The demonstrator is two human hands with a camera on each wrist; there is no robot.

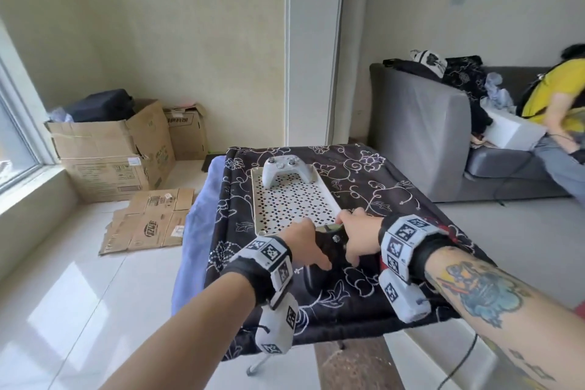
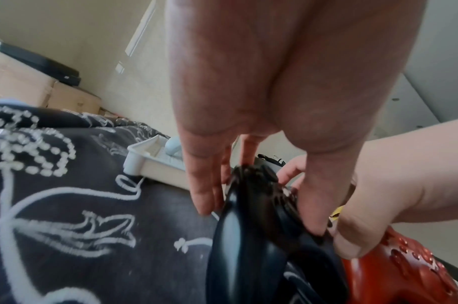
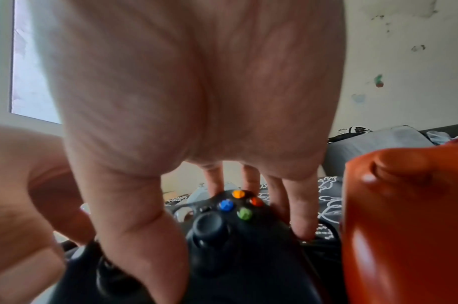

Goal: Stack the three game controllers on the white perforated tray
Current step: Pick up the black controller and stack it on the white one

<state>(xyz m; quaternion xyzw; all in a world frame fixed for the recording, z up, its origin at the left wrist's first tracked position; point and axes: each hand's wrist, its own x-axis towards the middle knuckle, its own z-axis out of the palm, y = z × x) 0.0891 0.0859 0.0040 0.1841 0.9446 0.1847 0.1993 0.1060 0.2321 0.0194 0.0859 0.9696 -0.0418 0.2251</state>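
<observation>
Left hand (image 1: 305, 239) and right hand (image 1: 359, 236) both grip the black controller (image 3: 238, 236), fingers curled around it. The red controller (image 3: 404, 226) lies just right of the right hand; beyond both hands, the white controller (image 1: 286, 168) rests on the tray (image 1: 258, 199). No lettering is legible.

Pale beige walls (image 1: 196, 41) rise above a glossy white tiled floor (image 1: 79, 294). At nine o'clock a window (image 1: 12, 123) lets in daylight. Cardboard boxes (image 1: 107, 149) crowd the corner at ten o'clock, with flattened cardboard (image 1: 148, 222) on the floor beside them. A grey sofa (image 1: 424, 136) stands at two o'clock, heaped with clothes.
</observation>
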